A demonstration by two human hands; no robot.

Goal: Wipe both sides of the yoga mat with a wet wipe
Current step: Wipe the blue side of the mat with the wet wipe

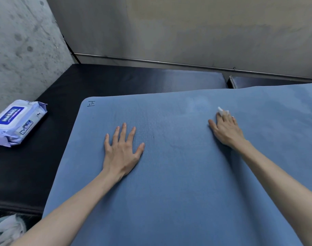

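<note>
Right now the left hand (122, 151) lies flat with straight fingers on the blue yoga mat (169, 183), spread over dark padding (27, 166), while the right hand (226, 129) presses a wet wipe (222, 111) down near the mat's far edge. If that bracing palm eases, the mat could slide or ruck, and the small wad may slip from under the fingertips.

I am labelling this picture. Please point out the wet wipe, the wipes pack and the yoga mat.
wet wipe (222, 110), head view, white part past the fingertips.
wipes pack (18, 121), head view, top face.
yoga mat (169, 174), head view, bare middle.
</note>
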